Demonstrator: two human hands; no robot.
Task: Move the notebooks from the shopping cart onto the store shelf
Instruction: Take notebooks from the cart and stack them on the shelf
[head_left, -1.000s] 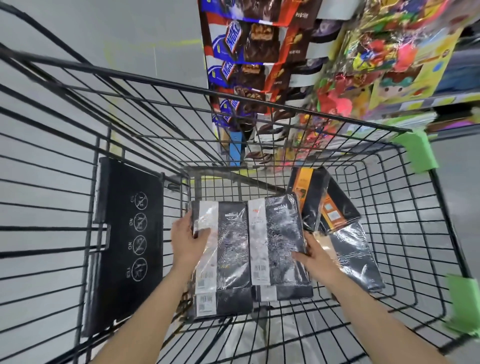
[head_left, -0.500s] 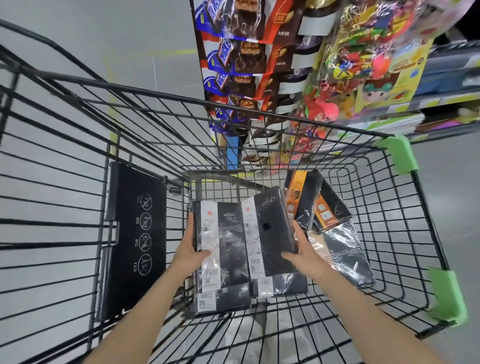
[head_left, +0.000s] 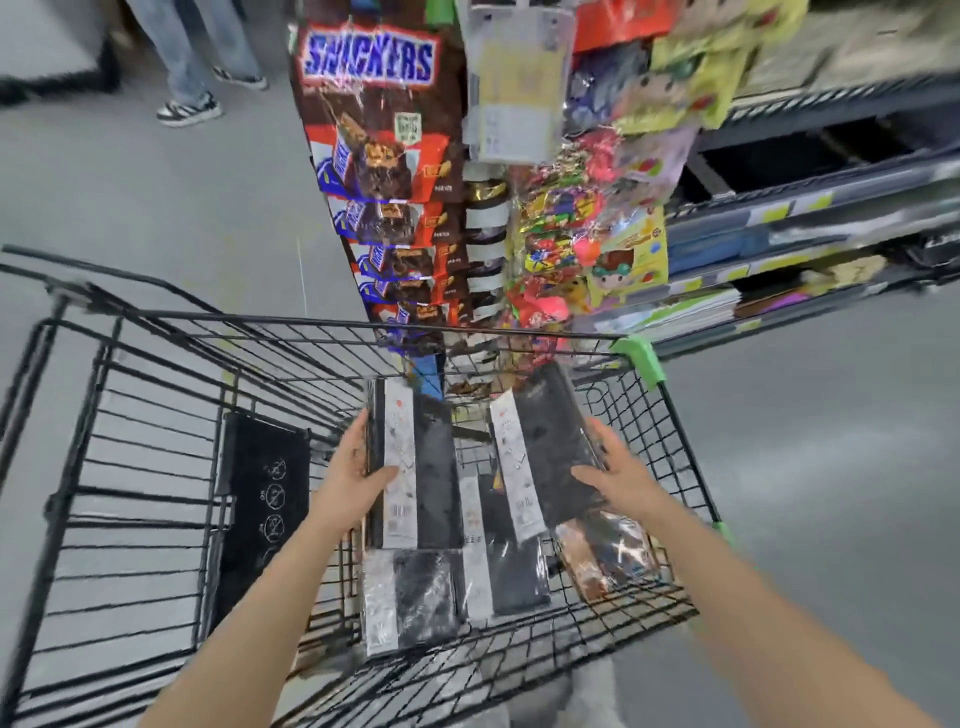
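Each hand holds a black shrink-wrapped notebook with a white label strip, lifted above the black wire shopping cart (head_left: 156, 395). My left hand (head_left: 358, 470) grips the left notebook (head_left: 415, 467) by its left edge. My right hand (head_left: 613, 467) grips the right notebook (head_left: 545, 452) by its right edge. Two more black notebooks (head_left: 415, 592) lie flat side by side on the cart floor beneath. An orange-and-black packet (head_left: 605, 556) rests at the floor's right. The store shelf (head_left: 810, 208) runs along the upper right.
A Snickers display stand (head_left: 384, 171) and hanging toy packets (head_left: 582, 234) rise just beyond the cart's far rim. Stacked booklets (head_left: 675, 312) lie on the lowest shelf. A person's legs and sneakers (head_left: 192, 109) stand at the far upper left. The cart's child-seat flap (head_left: 265, 499) is on the left.
Both hands have lifted one notebook each up off the stacks in the cart. The view has tilted upward, showing more of the display stand and shelf.
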